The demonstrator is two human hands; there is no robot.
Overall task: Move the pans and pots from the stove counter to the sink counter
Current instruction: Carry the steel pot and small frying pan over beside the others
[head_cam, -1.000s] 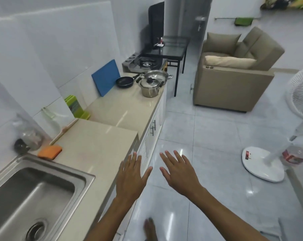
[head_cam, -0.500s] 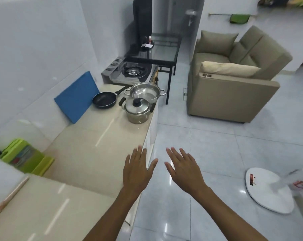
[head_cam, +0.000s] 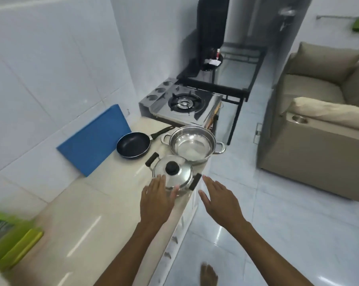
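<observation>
Hands spread empty: left hand (head_cam: 155,200) possibly touching lidded pot (head_cam: 173,176), right hand (head_cam: 218,198) beside; we judge two-handle lift intended.

Head camera looks steeply down along the counter (head_cam: 104,213), close above it.

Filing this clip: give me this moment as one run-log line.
phase: reach | left hand: open, at lidded pot | right hand: open, near its handle | frying pan, open pot: on counter
</observation>
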